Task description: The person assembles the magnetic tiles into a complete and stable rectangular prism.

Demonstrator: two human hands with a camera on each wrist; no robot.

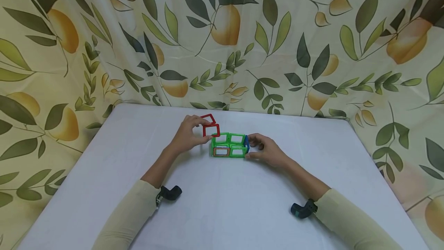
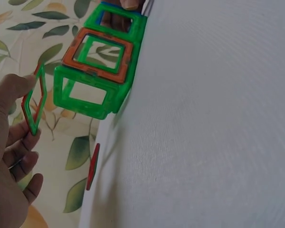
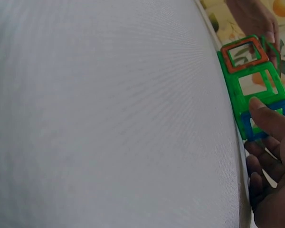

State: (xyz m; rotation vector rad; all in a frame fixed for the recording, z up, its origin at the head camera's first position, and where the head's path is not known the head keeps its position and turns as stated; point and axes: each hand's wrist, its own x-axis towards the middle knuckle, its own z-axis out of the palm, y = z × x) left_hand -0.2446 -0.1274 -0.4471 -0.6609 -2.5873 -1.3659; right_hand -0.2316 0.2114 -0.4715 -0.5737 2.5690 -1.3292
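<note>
A box-like block of green magnetic tiles [image 1: 229,142] stands on the white table, with an orange square tile [image 2: 93,71] on its near side and a blue tile [image 1: 247,144] at its right end. My left hand [image 1: 187,136] pinches a square tile [image 1: 218,130] by thumb and fingertips beside the block's left end; its edges look red and green in the left wrist view. At the blue end, my right hand [image 1: 267,149] grips the block, thumb on the near side and fingers behind. A loose red tile [image 1: 213,119] lies behind the left hand.
White cloth covers the table [image 1: 222,203]. Behind it hangs a curtain [image 1: 277,68] printed with fruit and leaves. Black wrist cameras [image 1: 170,193] stick out from both sleeves over the tabletop.
</note>
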